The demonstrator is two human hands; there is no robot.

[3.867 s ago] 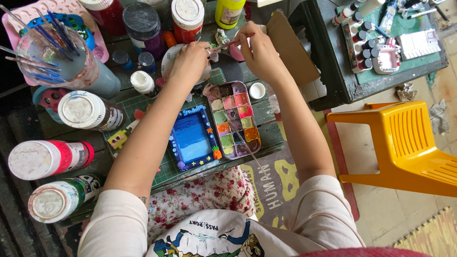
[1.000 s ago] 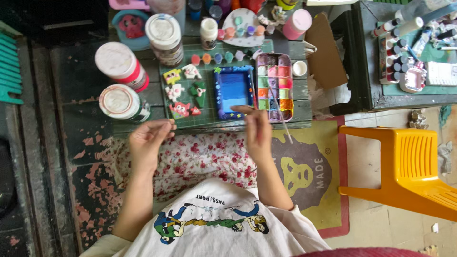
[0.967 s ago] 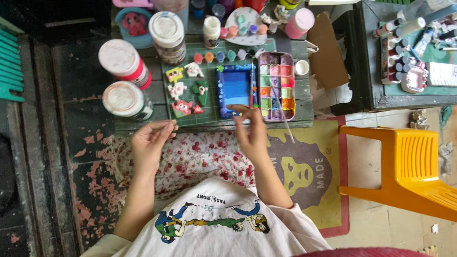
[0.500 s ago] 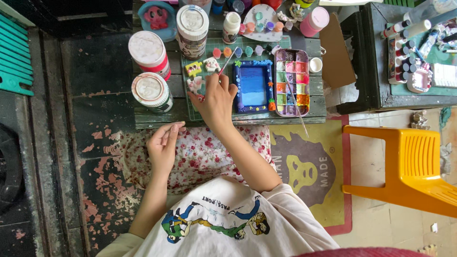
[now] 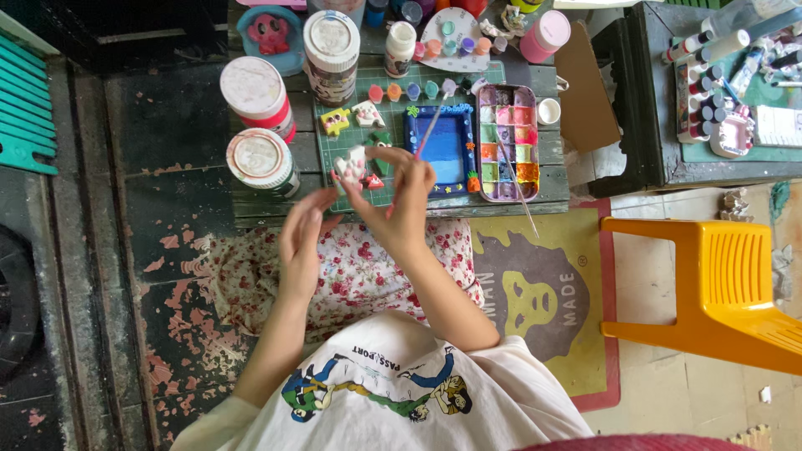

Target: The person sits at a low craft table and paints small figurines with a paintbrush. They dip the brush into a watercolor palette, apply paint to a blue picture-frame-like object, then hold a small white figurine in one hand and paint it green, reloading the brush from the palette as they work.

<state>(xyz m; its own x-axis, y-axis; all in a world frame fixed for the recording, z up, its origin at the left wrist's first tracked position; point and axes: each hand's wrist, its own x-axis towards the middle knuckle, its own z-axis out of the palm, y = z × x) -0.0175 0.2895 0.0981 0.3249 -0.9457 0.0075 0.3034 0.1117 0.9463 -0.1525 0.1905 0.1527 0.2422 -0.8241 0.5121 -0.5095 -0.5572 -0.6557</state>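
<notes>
Head view looked straight down on a person seated at a low green wooden table point(image 5: 276, 207), a flowered cloth point(image 5: 351, 263) across the lap. Right hand point(image 5: 399, 200) was raised over the table's near edge and pinched a small white figurine point(image 5: 352, 164) with pink spots between thumb and fingertips; the same hand also held a thin paintbrush point(image 5: 428, 131), its handle slanting up across the blue picture frame point(image 5: 444, 149). Left hand point(image 5: 301, 238) hovered just below and beside the figurine with fingers loosely spread — holding nothing, and whether a fingertip touched the piece I could not tell. On the green cutting mat point(image 5: 330, 159) lay other small painted pieces, among them a yellow one point(image 5: 334, 121). A paint palette point(image 5: 507, 142) of many colours sat just right of the frame, a second brush point(image 5: 518, 188) resting across it. Two white-lidded jars point(image 5: 261, 159) stood at the left of the mat, and an orange plastic stool point(image 5: 718, 288) stood well apart on the right.
</notes>
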